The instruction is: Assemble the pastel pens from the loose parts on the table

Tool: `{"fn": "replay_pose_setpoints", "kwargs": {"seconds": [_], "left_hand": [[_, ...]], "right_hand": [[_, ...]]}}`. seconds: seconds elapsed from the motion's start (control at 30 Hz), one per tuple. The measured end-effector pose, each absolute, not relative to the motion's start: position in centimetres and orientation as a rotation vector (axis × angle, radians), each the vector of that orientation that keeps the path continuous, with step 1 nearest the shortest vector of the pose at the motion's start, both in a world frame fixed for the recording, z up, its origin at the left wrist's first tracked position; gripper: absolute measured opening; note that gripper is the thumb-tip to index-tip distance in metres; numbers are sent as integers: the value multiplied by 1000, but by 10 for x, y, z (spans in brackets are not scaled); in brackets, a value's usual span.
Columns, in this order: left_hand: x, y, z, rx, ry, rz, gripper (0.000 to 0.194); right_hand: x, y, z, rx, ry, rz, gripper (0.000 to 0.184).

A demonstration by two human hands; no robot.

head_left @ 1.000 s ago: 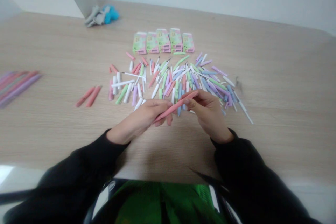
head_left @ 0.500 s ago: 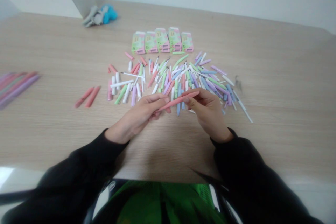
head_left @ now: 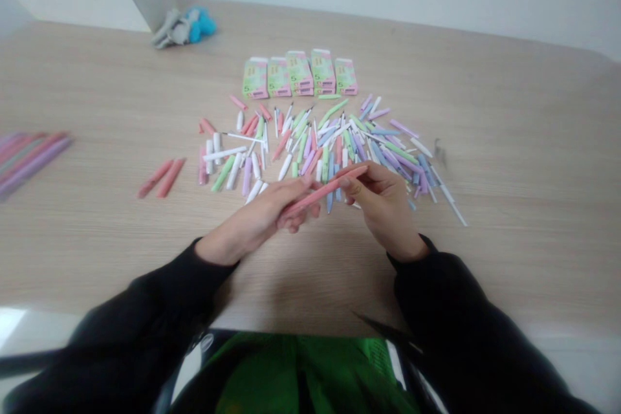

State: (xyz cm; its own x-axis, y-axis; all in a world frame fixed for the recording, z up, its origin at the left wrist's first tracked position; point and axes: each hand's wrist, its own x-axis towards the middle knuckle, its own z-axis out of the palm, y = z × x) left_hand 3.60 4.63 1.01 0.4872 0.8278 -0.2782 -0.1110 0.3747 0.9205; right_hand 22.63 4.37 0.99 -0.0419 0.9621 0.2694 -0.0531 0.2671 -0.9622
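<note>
Your right hand (head_left: 385,207) is pinching the coral-pink pen (head_left: 324,191) close to its tapered end; your left hand (head_left: 264,212) is holding the other end. Long axis is slanting away-rightward from left grip; loose pen parts (head_left: 282,144) are lying beyond.

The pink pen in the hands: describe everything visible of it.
The pink pen is slim, straight and salmon-coloured, and looks like smooth plastic. It seems to narrow toward its far end; blur hides any seams or print. It slants above the table, far end toward the right. The right hand pinches it near that end between thumb and fingers; its near end lies against the left hand.
</note>
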Motion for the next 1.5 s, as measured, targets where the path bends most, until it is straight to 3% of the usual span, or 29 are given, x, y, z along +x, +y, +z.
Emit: {"fn": "replay_pose_setpoints", "kwargs": {"seconds": [0.1,0.3,0.5,0.67,0.83,0.93,1.1,1.37,1.5], "left_hand": [[37,46,9,1094,878,695,44],[37,48,9,1148,901,810,24],[34,43,14,948,566,590,42],[33,41,13,985,570,550,27],[44,39,8,1296,921,865,20],[47,39,7,1199,911,870,24],[40,44,9,938,668,560,41],[44,40,11,1388,976,836,33],[45,37,8,1129,758,795,34]], "right_hand": [[226,43,10,-937,-1336,1078,20],[226,42,11,-980,-1335,1046,23],[229,44,13,-947,-1310,1144,28],[228,42,16,-922,-1338,1136,28],[222,41,12,-972,-1262,1017,35],[221,41,12,-956,-1271,1026,35],[222,40,13,-954,-1302,1094,34],[219,37,12,-957,-1282,1011,28],[219,35,14,-917,-1275,1000,27]]}}
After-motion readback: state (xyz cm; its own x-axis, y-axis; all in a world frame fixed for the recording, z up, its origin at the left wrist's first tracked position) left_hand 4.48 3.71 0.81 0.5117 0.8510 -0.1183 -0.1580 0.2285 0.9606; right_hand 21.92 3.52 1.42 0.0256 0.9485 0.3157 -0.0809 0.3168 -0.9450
